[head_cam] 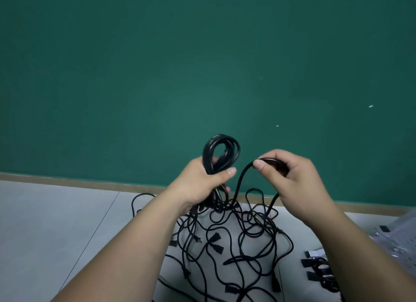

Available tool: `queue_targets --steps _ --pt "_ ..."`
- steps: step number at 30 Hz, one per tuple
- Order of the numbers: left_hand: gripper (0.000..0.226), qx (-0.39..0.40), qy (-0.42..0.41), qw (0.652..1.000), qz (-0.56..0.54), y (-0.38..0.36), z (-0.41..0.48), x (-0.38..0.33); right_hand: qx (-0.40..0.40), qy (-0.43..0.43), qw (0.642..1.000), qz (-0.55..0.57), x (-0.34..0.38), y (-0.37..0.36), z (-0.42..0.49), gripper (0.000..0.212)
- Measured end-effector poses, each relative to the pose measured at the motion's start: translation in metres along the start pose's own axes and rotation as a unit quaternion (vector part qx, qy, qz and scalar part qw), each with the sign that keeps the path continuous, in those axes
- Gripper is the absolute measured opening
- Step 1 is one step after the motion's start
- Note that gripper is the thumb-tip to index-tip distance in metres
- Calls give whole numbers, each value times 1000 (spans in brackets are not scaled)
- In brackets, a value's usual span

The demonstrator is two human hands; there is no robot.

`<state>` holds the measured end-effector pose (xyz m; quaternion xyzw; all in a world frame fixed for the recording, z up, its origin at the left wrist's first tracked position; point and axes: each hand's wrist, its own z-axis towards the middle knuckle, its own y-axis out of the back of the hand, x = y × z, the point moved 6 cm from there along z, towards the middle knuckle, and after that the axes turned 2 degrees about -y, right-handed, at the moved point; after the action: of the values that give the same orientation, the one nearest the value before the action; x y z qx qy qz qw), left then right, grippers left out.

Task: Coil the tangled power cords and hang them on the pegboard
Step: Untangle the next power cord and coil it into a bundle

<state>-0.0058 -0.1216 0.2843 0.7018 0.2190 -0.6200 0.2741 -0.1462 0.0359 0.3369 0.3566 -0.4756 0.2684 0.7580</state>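
While left fingers [230, 172] grip glossy black coil [208, 153], right fingers [259, 165] pinch perhaps braided cord [241, 178]

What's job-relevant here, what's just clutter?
Job: left hand gripping the coiled cord; right hand pinching a cord strand; tangled cords on the floor.
Lying about: black bits and grey sheet at right, both too blurred to name.

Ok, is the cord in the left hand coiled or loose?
Partly coiled: left hand grips several loops; right hand pinches an uncoiled strand off the floor tangle.
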Motion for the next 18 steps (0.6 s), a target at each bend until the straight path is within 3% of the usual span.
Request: queue_targets --steps 5,9,11,15,18 --pt "29 126 21 989 -80 -40 -13 -3 -79 39 995 -48 0 7 0 9" --pt "42 144 9 987 -68 -56 -13 -4 -89 142 978 -128 16 5 -5 4" --pt "31 157 -1 986 -49 -63 -15 -4 -73 166 971 -157 18 0 -6 9" --pt "24 220 2 976 -3 -77 -22 0 -69 145 962 -223 11 -1 -3 17" --pt "22 202 25 979 23 -79 -22 6 -89 111 964 -225 7 7 0 27"
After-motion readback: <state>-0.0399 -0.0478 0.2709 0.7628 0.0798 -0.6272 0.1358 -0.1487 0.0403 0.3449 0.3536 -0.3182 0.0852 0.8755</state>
